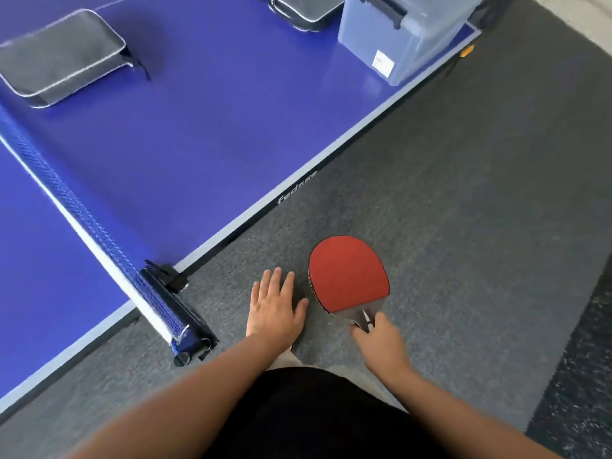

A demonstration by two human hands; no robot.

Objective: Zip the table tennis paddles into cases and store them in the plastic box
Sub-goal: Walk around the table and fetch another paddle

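Currently your right hand [381, 342] pinches the handle of the red-faced wooden paddle [347, 274], lower centre, blade up for casing; left hand [275, 306] splayed, empty. Grey zip case [59, 56] waits upper left, translucent plastic box [400, 34] upper right.

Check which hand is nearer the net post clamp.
Left. The left hand hangs open over the floor just right of the net post clamp; the right hand is farther right, holding the red paddle.
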